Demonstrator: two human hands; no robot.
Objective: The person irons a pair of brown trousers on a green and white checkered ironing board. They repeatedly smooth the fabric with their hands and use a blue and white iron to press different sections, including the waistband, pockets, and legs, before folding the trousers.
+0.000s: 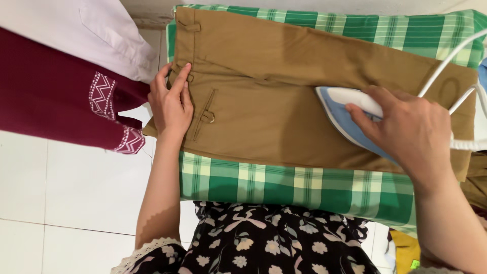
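Both hands on trousers (274, 96): right grip (411, 132) around iron (345, 114)

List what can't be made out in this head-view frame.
- Iron: handle and rear hidden under the right hand; soleplate faces down, unseen.
- White cord: runs off the right edge, its far end is cut off.
- Brown trousers: the legs pass behind the right hand and off the right side, so their length is unclear.
- Waistband edge: partly covered by the left hand.
- Green plaid cover: what lies beneath it is hidden.
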